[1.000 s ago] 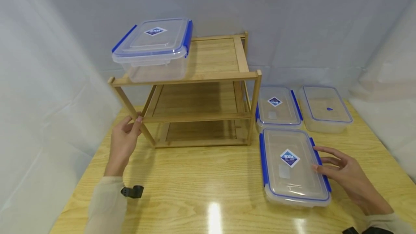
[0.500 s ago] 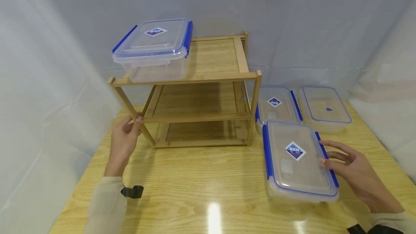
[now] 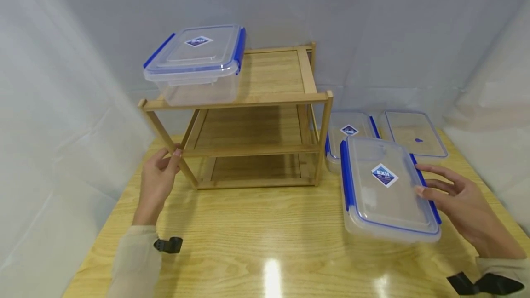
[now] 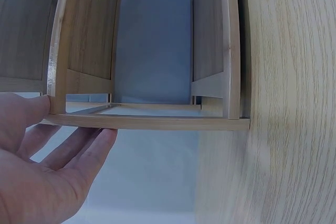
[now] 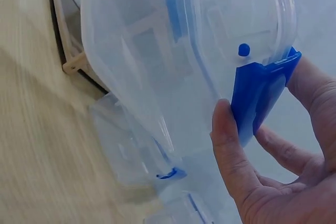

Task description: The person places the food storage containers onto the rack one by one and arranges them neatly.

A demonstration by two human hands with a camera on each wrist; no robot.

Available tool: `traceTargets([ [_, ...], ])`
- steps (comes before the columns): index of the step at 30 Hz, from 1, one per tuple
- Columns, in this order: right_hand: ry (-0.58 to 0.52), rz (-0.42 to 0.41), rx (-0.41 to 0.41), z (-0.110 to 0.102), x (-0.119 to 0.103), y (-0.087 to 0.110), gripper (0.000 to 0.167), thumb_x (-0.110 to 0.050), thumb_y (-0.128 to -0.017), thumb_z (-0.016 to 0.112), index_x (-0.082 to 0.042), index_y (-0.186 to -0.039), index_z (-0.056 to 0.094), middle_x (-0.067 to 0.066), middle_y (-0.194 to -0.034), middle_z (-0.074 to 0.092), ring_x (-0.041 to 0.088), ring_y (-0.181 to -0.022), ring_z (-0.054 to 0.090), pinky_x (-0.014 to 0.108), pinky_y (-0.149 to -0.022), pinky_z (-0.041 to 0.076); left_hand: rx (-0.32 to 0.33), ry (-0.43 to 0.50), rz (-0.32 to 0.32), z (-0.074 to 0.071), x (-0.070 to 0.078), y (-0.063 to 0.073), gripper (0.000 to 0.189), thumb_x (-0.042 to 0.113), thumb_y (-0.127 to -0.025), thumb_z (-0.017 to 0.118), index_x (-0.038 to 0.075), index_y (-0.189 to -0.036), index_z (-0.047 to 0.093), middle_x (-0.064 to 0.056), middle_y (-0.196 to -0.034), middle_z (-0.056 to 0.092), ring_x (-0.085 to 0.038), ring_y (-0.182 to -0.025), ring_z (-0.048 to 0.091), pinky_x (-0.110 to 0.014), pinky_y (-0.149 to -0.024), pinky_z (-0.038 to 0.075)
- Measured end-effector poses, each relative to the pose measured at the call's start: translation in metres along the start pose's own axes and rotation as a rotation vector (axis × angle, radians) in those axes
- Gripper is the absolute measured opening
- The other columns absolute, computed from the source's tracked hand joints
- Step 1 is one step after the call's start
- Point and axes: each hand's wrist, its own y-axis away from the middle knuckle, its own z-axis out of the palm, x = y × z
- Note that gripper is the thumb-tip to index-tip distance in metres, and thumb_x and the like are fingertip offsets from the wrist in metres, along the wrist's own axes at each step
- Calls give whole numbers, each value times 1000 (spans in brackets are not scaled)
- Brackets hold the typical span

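My left hand (image 3: 159,176) grips the front left post of a three-tier wooden shelf rack (image 3: 248,152), thumb in front and fingers behind, as the left wrist view also shows. With my right hand (image 3: 463,201) I hold a clear food container (image 3: 393,206) with a blue-edged lid by its right edge, beside the blue clip (image 5: 257,93). The container is raised off the table and slightly tilted. It partly covers a second lidded container (image 3: 337,125) behind it. On the rack's top tier, at the left, sits a larger clear container (image 3: 194,65) with blue clips.
Another clear container (image 3: 414,128) with a blue-rimmed lid stands at the back right of the wooden table (image 3: 232,233). A pale sheet (image 3: 372,36) hangs behind the rack and along both sides.
My right hand has lifted the container off the table, moving it up and slightly to the right. The left hand stays on the rack post.
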Motion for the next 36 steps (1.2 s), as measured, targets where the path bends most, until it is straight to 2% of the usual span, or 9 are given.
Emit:
traceTargets([
  [8,-79,-75,-35,-4,-17,-9,50,14,-99,54,-16,-139,60,4,-109,75,17,-92,74,31,-71,64,7,-8,12,1,-1,0,55,49,-106,47,14,-147,54,-17,-140,59,-34,-124,60,-48,-103,52],
  [16,-129,-94,-22,-7,-37,-17,49,13,-100,51,-16,-137,62,8,-107,76,22,-86,75,33,-68,64,-4,3,-1,0,-1,-1,55,49,-106,48,15,-148,53,-18,-141,57,-39,-121,61,-55,-105,49],
  [21,-120,-76,32,-5,-51,-22,47,11,-101,52,-18,-137,63,7,-107,76,24,-81,75,35,-63,64,-6,5,1,-1,-1,-1,55,49,-106,48,14,-148,53,-20,-141,57,-42,-119,62,-58,-106,48],
  [30,-147,-48,51,-5,-76,-34,46,7,-102,54,-20,-138,61,4,-109,74,26,-79,75,36,-62,65,5,-2,12,1,-2,0,56,50,-105,49,14,-148,54,-20,-139,59,-39,-121,62,-56,-105,49],
  [36,-127,-16,95,-5,-90,-40,44,2,-101,59,-23,-137,63,2,-108,73,24,-76,73,35,-62,64,10,-11,16,1,-2,-1,56,50,-105,49,14,-148,54,-19,-140,59,-38,-123,61,-54,-104,50],
])
